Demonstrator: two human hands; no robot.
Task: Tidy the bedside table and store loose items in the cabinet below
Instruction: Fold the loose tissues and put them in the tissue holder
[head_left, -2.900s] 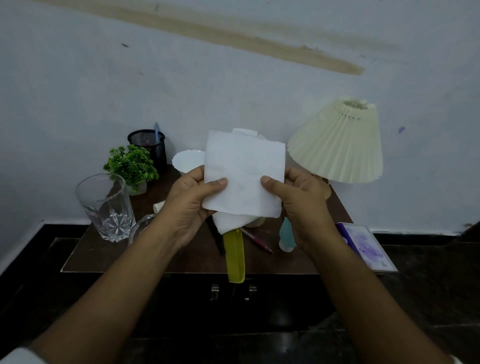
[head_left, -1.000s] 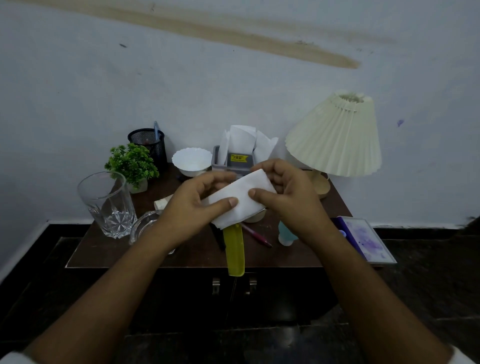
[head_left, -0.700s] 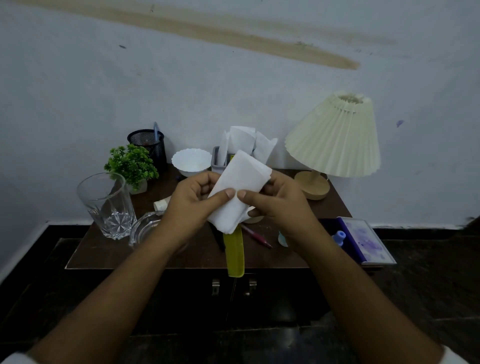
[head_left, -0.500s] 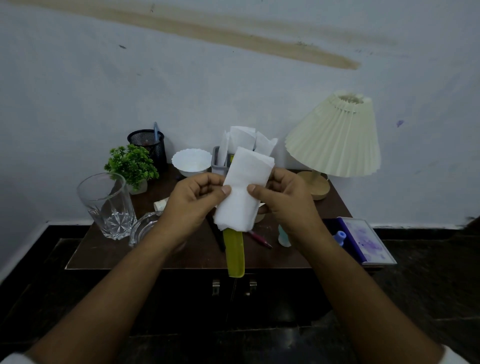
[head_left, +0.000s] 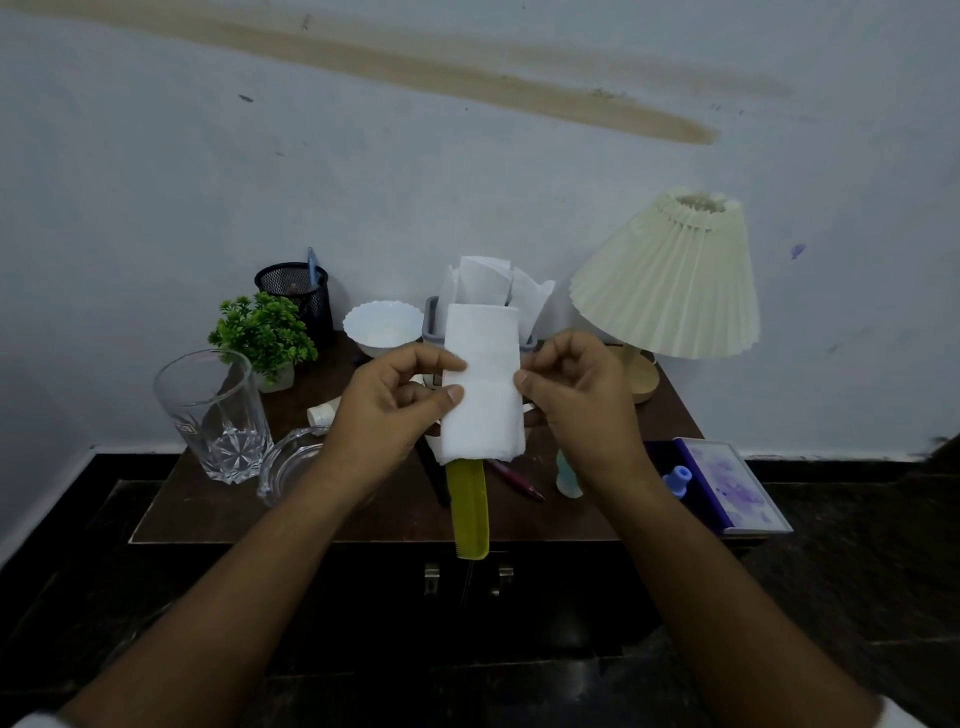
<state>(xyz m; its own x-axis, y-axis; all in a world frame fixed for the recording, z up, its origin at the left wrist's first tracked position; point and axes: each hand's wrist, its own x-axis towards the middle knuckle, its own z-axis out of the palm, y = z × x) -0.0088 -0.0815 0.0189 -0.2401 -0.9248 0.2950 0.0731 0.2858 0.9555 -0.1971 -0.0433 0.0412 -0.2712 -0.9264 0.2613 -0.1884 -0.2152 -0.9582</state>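
Both hands are raised above the middle of the desk (head_left: 218, 512), clamped on one folded white napkin (head_left: 482, 384) held upright between them. The left hand (head_left: 387, 410) pinches the napkin's left edge with thumb and fingers closed on it; the right hand (head_left: 576, 402) pinches the right edge likewise, fingers curled. Directly behind the napkin, at 12 o'clock from the hands, a grey holder (head_left: 432, 325) stands with more white napkins (head_left: 480, 280) fanned up out of it. At 6 o'clock from the napkin a yellow-green comb (head_left: 470, 512) lies on the desk, its near end overhanging the front edge above the cabinet doors (head_left: 561, 597) and their two metal handles (head_left: 432, 578). A dark pen (head_left: 517, 480) lies just right of the comb, and a small pale bottle (head_left: 567, 475) stands near the right wrist. At 10 o'clock sit a white scalloped bowl (head_left: 383, 330), a green potted plant (head_left: 262, 332) and a black mesh pen cup (head_left: 296, 291). At 9 o'clock stands an empty drinking glass (head_left: 213, 415), with a glass dish (head_left: 291, 467) just beside it, partly hidden by the left wrist. At 2 o'clock stands a lamp (head_left: 670, 275) with a pleated cream shade. At 4 o'clock a purple-patterned book (head_left: 732, 483) overhangs the desk's right end, a small blue cap (head_left: 679, 475) beside it.
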